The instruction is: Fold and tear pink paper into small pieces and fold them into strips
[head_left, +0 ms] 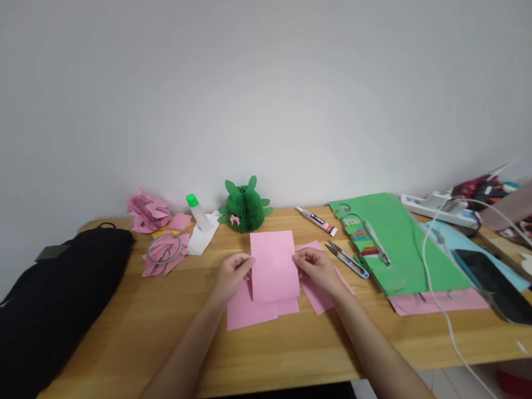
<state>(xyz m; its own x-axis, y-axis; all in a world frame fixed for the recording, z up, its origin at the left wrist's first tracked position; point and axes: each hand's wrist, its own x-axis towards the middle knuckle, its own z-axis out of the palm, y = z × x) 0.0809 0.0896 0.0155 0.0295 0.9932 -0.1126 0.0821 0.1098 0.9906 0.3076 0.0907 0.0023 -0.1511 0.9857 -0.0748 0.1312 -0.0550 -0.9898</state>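
A rectangular sheet of pink paper [274, 266] is held up between my two hands. My left hand [235, 275] pinches its left edge, and my right hand [316, 268] pinches the right edge. Beneath it, more pink paper [250, 312] lies flat on the table, and another pink piece [318, 297] lies under my right hand. Blue-handled thread snips [348, 260] rest just right of that hand. Behind the held sheet stands a round green honeycomb paper figure [245, 209] with leaf-shaped parts and a small pink bow [235, 220].
Left on the wooden table [168, 357] are a black bag [66, 310], crumpled pink paper [147, 211], a tape ring [164, 249] and a green-capped glue bottle [198, 213]. Rightward lie a glue tube [317, 220], green sheets [400, 243], a white cable [428, 272], a power strip [439, 209] and a dark tablet-like object [500, 287].
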